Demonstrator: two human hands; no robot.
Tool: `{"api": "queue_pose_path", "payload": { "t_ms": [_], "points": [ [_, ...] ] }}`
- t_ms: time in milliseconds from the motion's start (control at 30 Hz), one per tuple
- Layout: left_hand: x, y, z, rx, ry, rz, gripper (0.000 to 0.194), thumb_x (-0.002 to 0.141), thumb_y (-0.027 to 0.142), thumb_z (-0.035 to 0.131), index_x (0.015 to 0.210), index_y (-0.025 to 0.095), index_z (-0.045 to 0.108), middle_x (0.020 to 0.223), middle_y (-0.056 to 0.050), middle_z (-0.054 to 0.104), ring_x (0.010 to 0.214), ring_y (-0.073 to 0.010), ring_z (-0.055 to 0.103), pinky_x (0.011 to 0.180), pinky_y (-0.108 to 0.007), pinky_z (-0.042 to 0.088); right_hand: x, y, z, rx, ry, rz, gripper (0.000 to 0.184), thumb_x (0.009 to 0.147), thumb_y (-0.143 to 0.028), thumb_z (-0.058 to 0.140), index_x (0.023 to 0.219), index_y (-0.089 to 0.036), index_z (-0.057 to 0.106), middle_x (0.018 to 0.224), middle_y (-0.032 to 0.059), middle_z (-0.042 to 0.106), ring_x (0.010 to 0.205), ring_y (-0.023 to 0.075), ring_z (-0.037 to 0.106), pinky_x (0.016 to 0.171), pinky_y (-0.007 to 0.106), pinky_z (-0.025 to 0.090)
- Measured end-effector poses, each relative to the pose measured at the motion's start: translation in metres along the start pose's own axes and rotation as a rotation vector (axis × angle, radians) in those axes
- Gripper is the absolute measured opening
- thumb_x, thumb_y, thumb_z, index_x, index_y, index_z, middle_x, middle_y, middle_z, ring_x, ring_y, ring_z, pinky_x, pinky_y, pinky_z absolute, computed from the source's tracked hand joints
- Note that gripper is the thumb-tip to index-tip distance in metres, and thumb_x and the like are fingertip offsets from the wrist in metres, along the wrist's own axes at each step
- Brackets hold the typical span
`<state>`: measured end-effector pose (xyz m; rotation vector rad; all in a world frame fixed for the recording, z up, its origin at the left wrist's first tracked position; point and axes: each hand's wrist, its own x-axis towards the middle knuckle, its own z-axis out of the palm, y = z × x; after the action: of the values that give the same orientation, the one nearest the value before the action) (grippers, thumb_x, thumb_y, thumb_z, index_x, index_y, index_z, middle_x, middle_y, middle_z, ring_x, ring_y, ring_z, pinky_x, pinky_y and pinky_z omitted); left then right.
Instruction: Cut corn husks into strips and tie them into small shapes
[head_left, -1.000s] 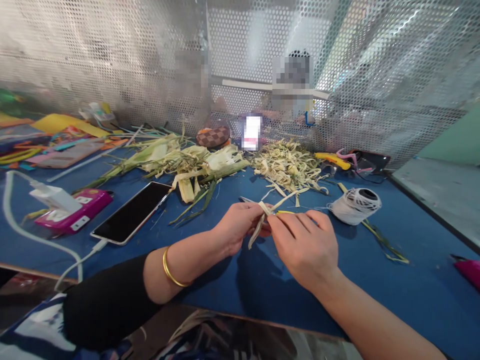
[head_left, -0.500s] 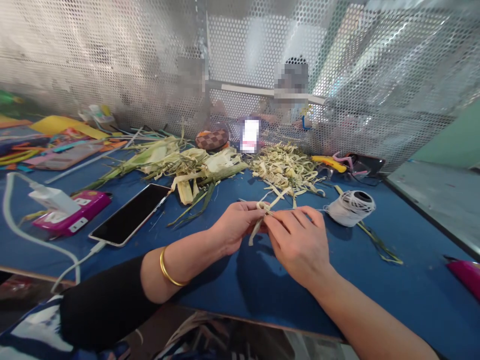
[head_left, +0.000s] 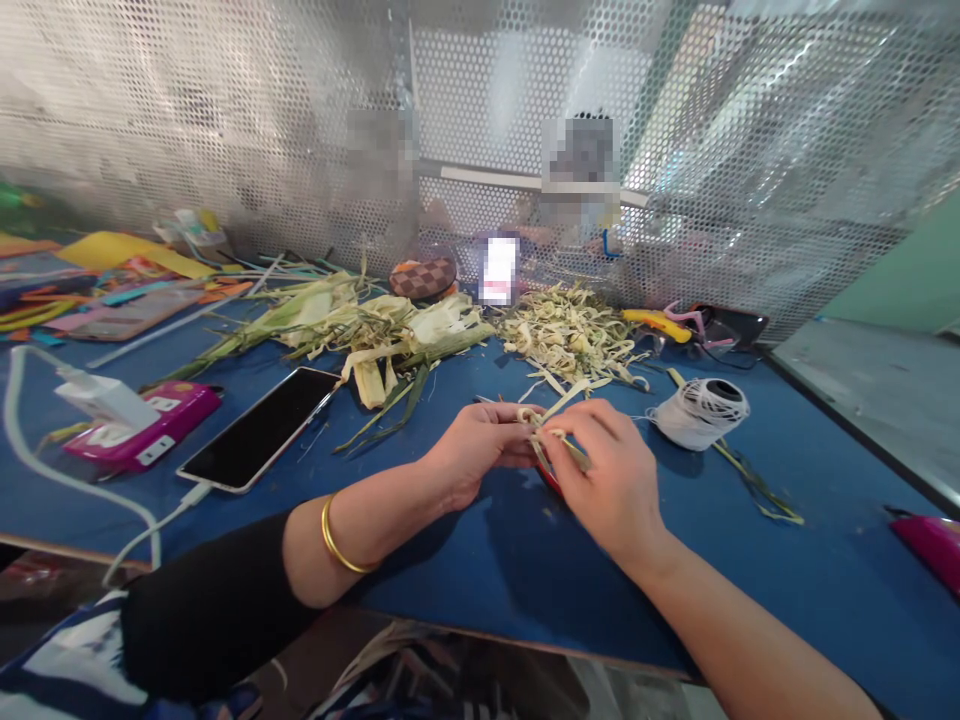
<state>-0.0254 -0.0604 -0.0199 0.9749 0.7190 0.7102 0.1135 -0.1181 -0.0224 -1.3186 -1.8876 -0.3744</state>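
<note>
Over the middle of the blue tabletop, my left hand pinches a small looped piece of pale corn husk strip between thumb and fingers. My right hand meets it from the right, its thumb and forefinger closed on the same strip. One end of the strip sticks up past the fingers towards the back. Something red shows just under my right hand, mostly hidden. Behind both hands lies a pile of shredded husk strips. To the right stands a spool of white thread.
Larger corn husks spread across the back left. A black-screened phone and a magenta power strip with a white charger lie at left. A lit phone leans against the perforated metal panel. A yellow-handled tool lies back right.
My right hand has rolled open slightly, and its thumb and forefinger now draw the strip. The strip's hanging end is no longer below the fingers. Red has come into view beneath.
</note>
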Motion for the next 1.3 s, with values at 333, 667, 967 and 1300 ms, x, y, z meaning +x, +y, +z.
{"api": "queue_pose_path", "payload": {
  "t_ms": [333,667,967,1300],
  "points": [
    [0.0,0.0,0.0,0.085,0.045,0.019,0.026,0.064,0.02,0.075,0.088,0.012,0.072,0.073,-0.005,0.069,0.062,-0.0115,0.063,0.064,-0.023,0.05,0.004,0.018,0.009,0.443,-0.29,0.704,0.02,0.08,-0.036,0.055,0.072,-0.019,0.061,0.063,0.0013,0.066,0.059,0.0174,0.06,0.056,0.028,0.043],
    [0.007,0.01,-0.005,-0.062,0.229,-0.019,0.01,0.067,0.012,0.069,0.077,0.013,0.069,0.062,-0.002,0.066,0.052,-0.0078,0.058,0.054,-0.018,0.048,0.006,0.029,-0.001,0.067,-0.182,0.012,0.029,0.089,-0.017,0.047,0.116,-0.021,0.055,0.086,0.0044,0.073,0.073,0.0175,0.066,0.068,0.03,0.047],
    [0.005,0.005,-0.001,-0.023,0.193,0.014,0.006,0.066,0.011,0.07,0.069,0.012,0.065,0.059,-0.001,0.063,0.05,-0.0074,0.057,0.053,-0.018,0.047,0.003,0.021,0.002,0.106,-0.071,-0.202,0.009,0.089,-0.021,0.054,0.089,-0.019,0.063,0.083,0.0044,0.072,0.076,0.016,0.064,0.073,0.028,0.047],
    [0.0,0.004,0.002,0.236,0.063,0.145,0.006,0.062,0.014,0.07,0.068,0.013,0.072,0.057,0.001,0.062,0.05,-0.0073,0.051,0.053,-0.02,0.042,0.007,0.018,0.001,0.165,-0.105,0.058,0.011,0.09,-0.022,0.049,0.084,-0.022,0.058,0.097,0.0053,0.068,0.092,0.02,0.061,0.082,0.035,0.043]
  ]
}}
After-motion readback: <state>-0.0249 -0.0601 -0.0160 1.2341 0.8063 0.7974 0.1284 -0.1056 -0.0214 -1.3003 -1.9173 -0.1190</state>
